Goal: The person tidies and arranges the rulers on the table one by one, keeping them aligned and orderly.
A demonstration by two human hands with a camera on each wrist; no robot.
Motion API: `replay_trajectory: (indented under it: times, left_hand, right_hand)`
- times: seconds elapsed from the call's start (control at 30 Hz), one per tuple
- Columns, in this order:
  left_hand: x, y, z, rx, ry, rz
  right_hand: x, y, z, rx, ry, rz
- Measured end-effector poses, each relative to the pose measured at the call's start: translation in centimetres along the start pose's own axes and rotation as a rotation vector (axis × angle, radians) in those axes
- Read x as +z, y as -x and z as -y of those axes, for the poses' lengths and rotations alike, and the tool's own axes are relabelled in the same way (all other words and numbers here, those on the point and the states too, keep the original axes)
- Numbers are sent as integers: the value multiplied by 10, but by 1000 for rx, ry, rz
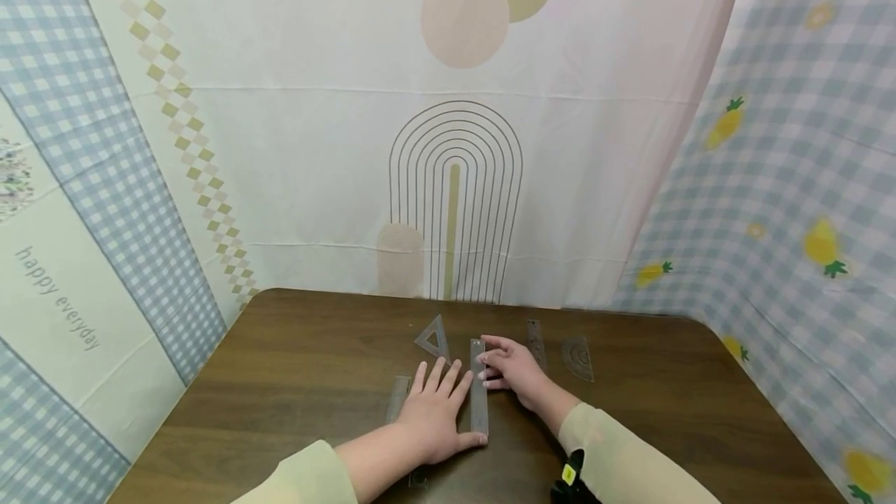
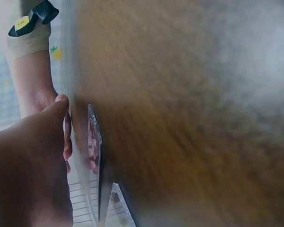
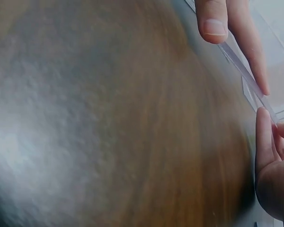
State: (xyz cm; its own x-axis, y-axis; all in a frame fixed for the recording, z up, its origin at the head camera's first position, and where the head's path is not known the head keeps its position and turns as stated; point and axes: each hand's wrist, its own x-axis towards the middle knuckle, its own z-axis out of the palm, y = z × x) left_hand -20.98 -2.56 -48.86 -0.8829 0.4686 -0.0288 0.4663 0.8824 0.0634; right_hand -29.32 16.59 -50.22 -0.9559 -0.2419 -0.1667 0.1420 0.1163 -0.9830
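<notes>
A clear ruler (image 1: 479,411) stands lengthwise between the two hands, near the middle of the dark wooden table. My left hand (image 1: 432,420) is spread with straight fingers at its left side. The left thumb reaches the ruler's near end. At the far right edge, the fingertips of my right hand (image 1: 518,370) touch the ruler, the index finger by its top corner. Low in the right wrist view, the right hand (image 3: 274,175) shows with its fingertips at the ruler's far end. A second clear ruler (image 1: 397,397) lies left of my left hand, partly covered by it.
Beyond the left fingers lies a clear set square (image 1: 441,337). A smaller clear ruler (image 1: 535,337) and a clear protractor (image 1: 578,356) lie right of the right hand. Part of a clear plastic piece (image 1: 418,478) peeks out below the left wrist. Patterned cloth (image 1: 308,177) hangs behind the table.
</notes>
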Motion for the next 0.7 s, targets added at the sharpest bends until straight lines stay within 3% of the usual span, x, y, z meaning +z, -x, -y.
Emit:
replay_trajectory:
  times: [0.4,0.7]
  left_hand:
    - [10,14,3,15,0,-29]
    - [5,29,2,2,-5,-19]
  right_hand:
    - [11,14,-2,13,-7,23]
    - [17,24,1,16,12,56]
